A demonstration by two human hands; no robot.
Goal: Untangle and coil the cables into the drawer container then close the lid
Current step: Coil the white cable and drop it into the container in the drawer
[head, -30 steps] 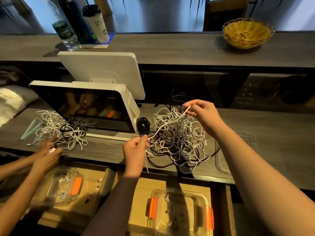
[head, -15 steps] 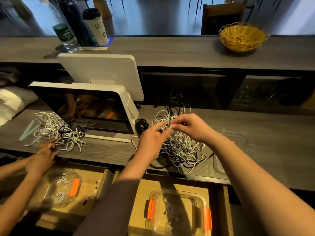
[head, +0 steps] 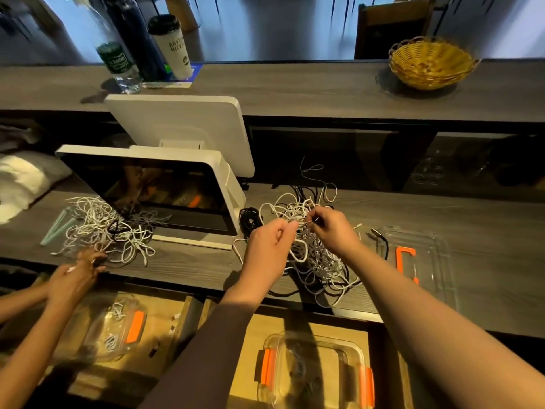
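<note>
A tangled heap of white and black cables [head: 317, 255] lies on the grey counter in front of me. My left hand [head: 267, 249] pinches strands at the heap's left top. My right hand [head: 334, 228] pinches a white cable at the top of the heap, close to the left hand. Below, in an open wooden drawer, stands a clear container [head: 315, 370] with orange clips; a few cable pieces lie inside. Its clear lid [head: 424, 261] with an orange clip rests on the counter to the right of the heap.
A white point-of-sale screen [head: 153, 190] stands left of the heap, with a small black cable coil [head: 250, 219] beside it. Another person's hands [head: 76, 276] work a second cable heap [head: 103, 228] at far left, above another container [head: 118, 329]. A wicker basket [head: 430, 63] and bottles sit on the upper ledge.
My left hand rose from the counter edge to the heap's top and met my right hand, which lowered the lifted cable back onto the heap. Both hands now pinch strands close together.
</note>
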